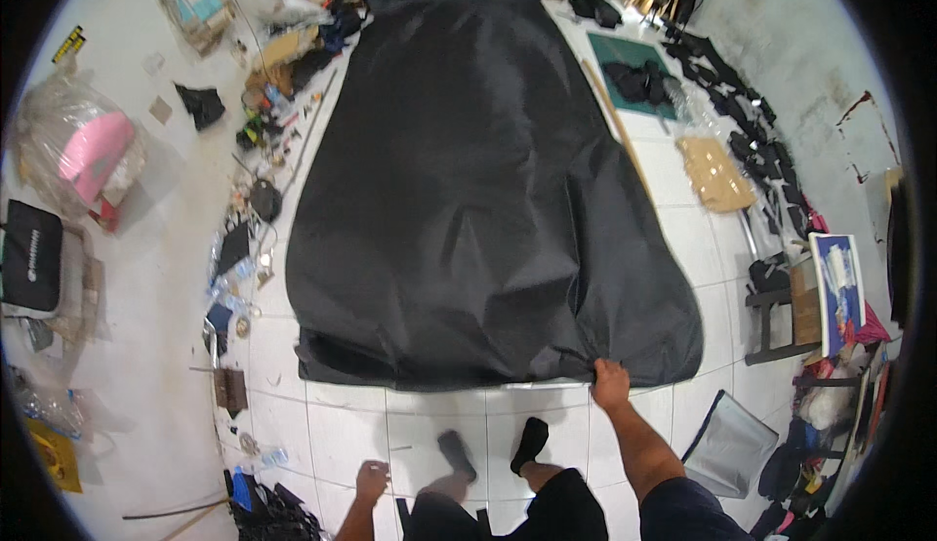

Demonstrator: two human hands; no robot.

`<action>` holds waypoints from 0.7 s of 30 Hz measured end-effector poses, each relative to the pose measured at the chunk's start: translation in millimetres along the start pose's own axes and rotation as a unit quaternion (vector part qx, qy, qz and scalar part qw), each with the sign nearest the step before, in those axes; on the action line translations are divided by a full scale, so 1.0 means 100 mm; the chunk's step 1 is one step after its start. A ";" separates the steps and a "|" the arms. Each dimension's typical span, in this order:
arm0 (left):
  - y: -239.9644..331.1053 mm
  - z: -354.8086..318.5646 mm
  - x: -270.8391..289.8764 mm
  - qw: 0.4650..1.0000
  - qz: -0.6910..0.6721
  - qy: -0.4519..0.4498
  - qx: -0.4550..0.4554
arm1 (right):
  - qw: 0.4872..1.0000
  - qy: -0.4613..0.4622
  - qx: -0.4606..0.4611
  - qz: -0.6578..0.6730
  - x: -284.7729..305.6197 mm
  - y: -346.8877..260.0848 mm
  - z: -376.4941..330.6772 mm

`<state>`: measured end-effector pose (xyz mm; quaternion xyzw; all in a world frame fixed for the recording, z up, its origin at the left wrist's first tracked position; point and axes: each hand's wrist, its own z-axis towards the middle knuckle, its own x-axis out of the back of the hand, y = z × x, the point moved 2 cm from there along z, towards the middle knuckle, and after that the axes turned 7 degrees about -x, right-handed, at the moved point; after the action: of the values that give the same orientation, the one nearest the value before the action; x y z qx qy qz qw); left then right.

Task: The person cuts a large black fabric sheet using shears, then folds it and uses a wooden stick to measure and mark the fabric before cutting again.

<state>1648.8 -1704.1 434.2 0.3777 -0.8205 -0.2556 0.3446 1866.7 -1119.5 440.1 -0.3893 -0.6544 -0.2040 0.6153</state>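
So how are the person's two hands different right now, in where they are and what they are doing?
The right hand is stretched forward and grips the near edge of the big black fabric sheet spread over the white tiled floor, while the left hand hangs low beside the person's leg, holding nothing and touching no cloth. The right hand is closed on the hem; the left hand looks loosely curled. Both are bare.

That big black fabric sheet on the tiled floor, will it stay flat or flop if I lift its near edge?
The black fabric sheet probably flops: it bunches into folds where the right hand pinches its edge. It likely drags rather than slides cleanly, given its spread.
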 end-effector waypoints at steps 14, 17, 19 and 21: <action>-0.36 3.67 -0.91 0.996 -0.012 -0.076 -0.048 | 0.986 0.118 0.119 0.004 -2.50 0.38 1.46; -0.42 4.22 -0.92 0.991 -0.081 -0.105 -0.032 | 0.982 0.113 0.149 0.015 -2.91 0.33 1.53; -0.38 4.48 -0.97 0.986 -0.115 -0.111 -0.036 | 0.982 0.105 0.157 0.019 -3.01 0.37 1.49; -0.25 4.67 -1.16 0.972 -0.203 -0.111 -0.034 | 0.982 0.103 0.157 0.007 -2.97 0.52 1.43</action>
<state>1361.3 -1551.9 79.1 0.4933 -0.7508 -0.3884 0.2051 1795.9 -1057.7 119.9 -0.2692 -0.6085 -0.1334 0.7345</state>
